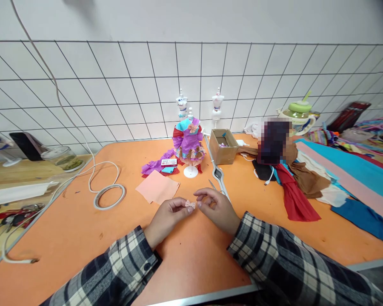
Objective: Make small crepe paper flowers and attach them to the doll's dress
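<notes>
A small, pleated pink fabric bow (190, 204) is between my hands, just above the table. My left hand (169, 216) pinches its left side between thumb and fingers. At the bow's right end is my right hand (218, 210), its thumb and a curled finger closed against the tip and its index finger raised. Any thread or needle there is too small to make out. Beyond my left hand, a flat pink cloth piece (158, 187) lies on the table. Scissors (213, 185) lie partly hidden behind my right hand.
On the orange table (140, 263), a small dress form in a purple dress (190, 140) stands near a cardboard box (224, 148). A tape roll (110, 196) and white cable (91, 176) lie left. Right are a red cloth (295, 195), other fabrics and a green-lidded jug (298, 117).
</notes>
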Motion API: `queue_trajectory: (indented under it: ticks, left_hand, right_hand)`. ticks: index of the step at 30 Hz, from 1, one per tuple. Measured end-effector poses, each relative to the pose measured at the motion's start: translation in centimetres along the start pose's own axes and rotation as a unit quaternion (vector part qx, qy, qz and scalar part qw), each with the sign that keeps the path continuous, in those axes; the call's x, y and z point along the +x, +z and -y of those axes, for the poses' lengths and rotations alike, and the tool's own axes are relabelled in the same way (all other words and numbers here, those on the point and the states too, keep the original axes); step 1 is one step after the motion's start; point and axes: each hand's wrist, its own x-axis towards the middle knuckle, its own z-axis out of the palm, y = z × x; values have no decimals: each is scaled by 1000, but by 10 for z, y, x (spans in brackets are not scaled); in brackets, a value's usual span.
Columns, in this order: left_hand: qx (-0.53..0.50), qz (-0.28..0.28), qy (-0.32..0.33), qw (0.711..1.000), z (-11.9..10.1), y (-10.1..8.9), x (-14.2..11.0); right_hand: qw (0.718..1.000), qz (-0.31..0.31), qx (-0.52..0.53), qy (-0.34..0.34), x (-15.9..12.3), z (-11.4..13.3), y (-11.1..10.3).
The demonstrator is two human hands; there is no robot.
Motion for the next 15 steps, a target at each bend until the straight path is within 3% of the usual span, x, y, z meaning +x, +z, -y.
queue_trajectory:
  ticks: [6, 12, 15]
  left_hand:
    - [11, -10, 5, 1000, 1, 0, 0]
    - [56, 13, 29, 998, 2, 1, 1]
    - [99, 26, 55, 993, 6, 0, 2]
  right_hand:
    - [997, 22, -62, -44, 1, -3, 0]
    - [999, 6, -33, -5, 1, -1, -1]
    - [999, 27, -23, 3, 1, 1, -1]
